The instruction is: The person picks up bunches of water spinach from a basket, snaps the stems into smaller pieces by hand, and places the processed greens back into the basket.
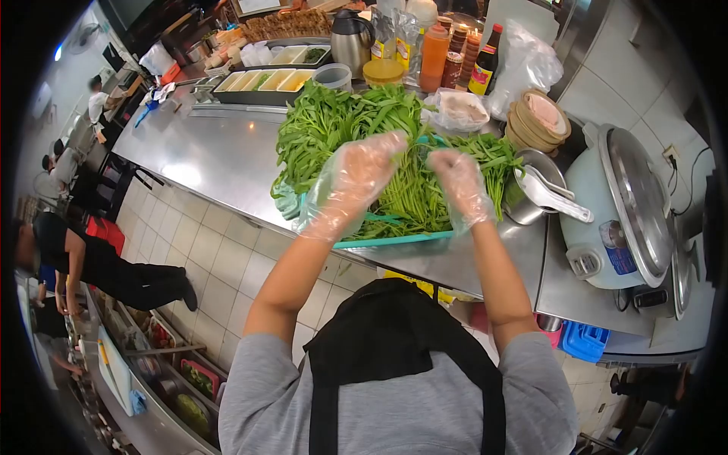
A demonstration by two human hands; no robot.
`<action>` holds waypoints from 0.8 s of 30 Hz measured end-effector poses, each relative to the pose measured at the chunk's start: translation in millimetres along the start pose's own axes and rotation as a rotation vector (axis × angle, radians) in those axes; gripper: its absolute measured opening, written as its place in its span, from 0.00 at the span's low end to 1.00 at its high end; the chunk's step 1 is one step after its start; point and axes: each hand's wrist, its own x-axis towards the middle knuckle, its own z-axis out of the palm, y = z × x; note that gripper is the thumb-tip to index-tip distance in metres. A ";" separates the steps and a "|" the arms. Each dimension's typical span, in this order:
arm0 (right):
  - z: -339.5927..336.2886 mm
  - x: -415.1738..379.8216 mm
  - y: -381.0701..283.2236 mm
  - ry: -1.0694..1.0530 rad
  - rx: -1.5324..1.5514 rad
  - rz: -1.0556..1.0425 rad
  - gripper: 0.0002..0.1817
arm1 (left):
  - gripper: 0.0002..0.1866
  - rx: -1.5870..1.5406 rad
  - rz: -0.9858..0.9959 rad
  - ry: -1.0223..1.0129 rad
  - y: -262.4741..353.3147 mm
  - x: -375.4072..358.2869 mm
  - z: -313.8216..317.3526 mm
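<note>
A large heap of leafy water spinach fills and spills over a teal plastic basket on the steel counter. Both my hands wear clear plastic gloves and are raised over the stems. My left hand is closed at the basket's left side, its fingers slightly blurred, with thin stems at the fingertips. My right hand is curled in a pinch among stems on the right, a short gap from the left hand. The hands partly hide the stems under them.
Right of the basket are a metal pot with a white ladle, stacked bowls and a large rice cooker. Behind stand bottles, a thermos jug and a condiment tray. A co-worker stands at another counter to the left.
</note>
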 end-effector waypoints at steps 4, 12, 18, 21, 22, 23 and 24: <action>5.4 -11.2 24.1 -0.189 -0.609 0.080 0.19 | 0.08 -0.023 -0.105 0.087 -14.5 7.8 -14.8; 29.3 6.4 64.0 -0.138 -0.390 0.063 0.14 | 0.14 -0.283 -0.244 0.069 -22.9 18.0 -5.5; 28.7 -5.5 39.2 -0.074 -0.314 0.106 0.16 | 0.16 0.046 -0.099 -0.157 -26.8 -7.0 39.3; 33.2 -14.3 42.4 -0.256 -0.492 0.142 0.16 | 0.17 0.238 -0.051 -0.353 -46.5 -30.5 64.4; 34.2 -17.1 45.3 -0.232 -0.495 0.118 0.15 | 0.17 0.336 -0.014 -0.426 -49.4 -36.3 68.6; 34.4 -16.9 47.7 -0.208 -0.499 0.091 0.15 | 0.17 0.335 -0.013 -0.423 -46.8 -36.3 66.5; 35.5 -13.0 51.2 -0.199 -0.520 0.123 0.12 | 0.15 0.343 -0.044 -0.403 -44.9 -37.7 63.4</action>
